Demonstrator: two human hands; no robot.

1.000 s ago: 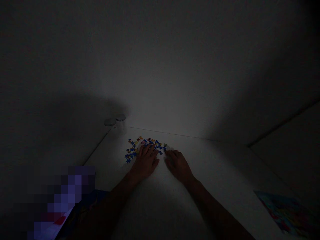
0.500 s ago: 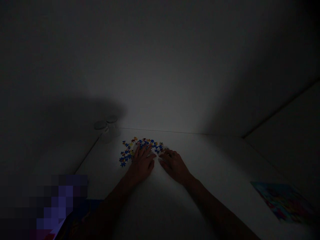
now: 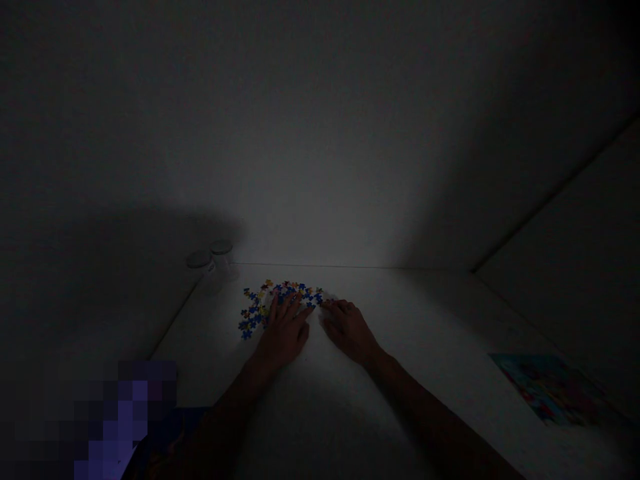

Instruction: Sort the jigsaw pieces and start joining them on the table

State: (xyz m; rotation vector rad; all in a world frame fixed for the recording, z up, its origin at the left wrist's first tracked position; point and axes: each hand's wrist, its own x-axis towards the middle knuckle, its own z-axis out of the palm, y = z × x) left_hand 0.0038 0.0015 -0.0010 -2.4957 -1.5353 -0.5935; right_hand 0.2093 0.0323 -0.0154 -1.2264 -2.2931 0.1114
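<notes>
The scene is very dark. A scatter of small blue, yellow and orange puzzle pieces (image 3: 260, 307) lies on a white table (image 3: 430, 347) near the far wall. My left hand (image 3: 284, 328) rests flat on the pieces with its fingers spread. My right hand (image 3: 347, 328) lies just to the right of it, fingers curled down onto the pieces at the edge of the pile; what they pinch, if anything, is too dark to make out.
Two clear jars with pale lids (image 3: 210, 257) stand at the table's far left corner. A colourful picture sheet (image 3: 555, 393) lies at the right edge. A wall rises directly behind the table. A blurred blue-purple patch (image 3: 120, 413) is at lower left.
The view has shifted slightly. Both hands stay on the pile; the right hand's fingers have curled in a little at the pile's edge.
</notes>
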